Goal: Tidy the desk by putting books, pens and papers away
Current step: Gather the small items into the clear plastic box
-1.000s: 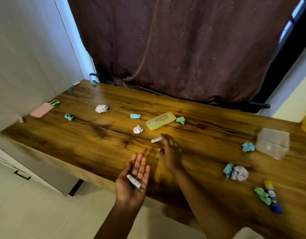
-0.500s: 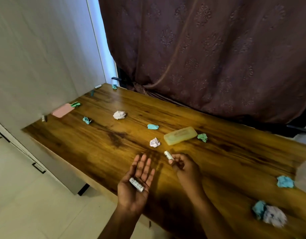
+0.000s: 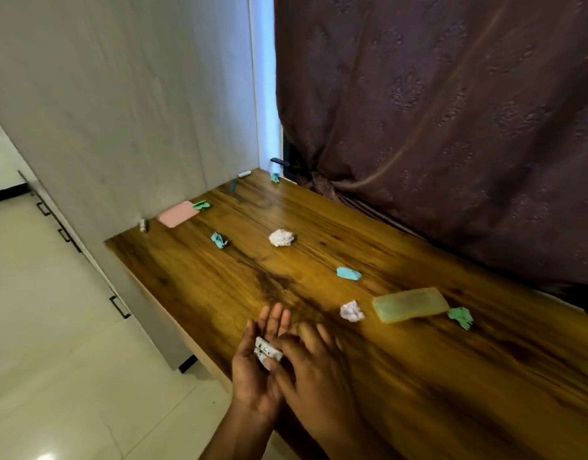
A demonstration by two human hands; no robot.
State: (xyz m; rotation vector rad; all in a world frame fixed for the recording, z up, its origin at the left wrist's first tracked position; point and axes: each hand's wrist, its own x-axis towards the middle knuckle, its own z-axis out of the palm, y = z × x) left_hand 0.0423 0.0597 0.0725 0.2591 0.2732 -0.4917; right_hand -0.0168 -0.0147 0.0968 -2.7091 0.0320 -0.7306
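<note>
Wooden counter (image 3: 418, 376) w/ crumpled paper balls (image 3: 281, 237), yellow case (image 3: 410, 305), pink pad (image 3: 178, 213). Left hand (image 3: 258, 370) palm-up, cradling small white pieces (image 3: 267, 351); right hand (image 3: 314, 363) blurred over them, grip unclear.

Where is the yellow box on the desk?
In the head view, the yellow box lies at the right on the desk, between a white paper ball and a green paper scrap.

L hand (image 3: 258, 370) palm up, fingers spread | R hand (image 3: 314, 363) palm down over it (blurred, touching)
</note>
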